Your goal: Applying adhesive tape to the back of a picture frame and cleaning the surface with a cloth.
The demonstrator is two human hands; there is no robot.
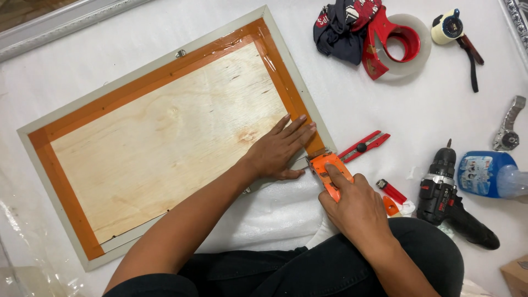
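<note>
Pale matt plywood (165, 137) is framed by glossy orange tape (286, 82), wrinkled in spots. The orange tool (330, 171) looks like smooth plastic, and soft white foam sheeting (264, 209) is spread underneath, kinda matt.

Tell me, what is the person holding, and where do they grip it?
The right hand holds an orange utility knife around its handle, index finger along the top. The left hand holds nothing; it lies flat on the picture frame.
</note>
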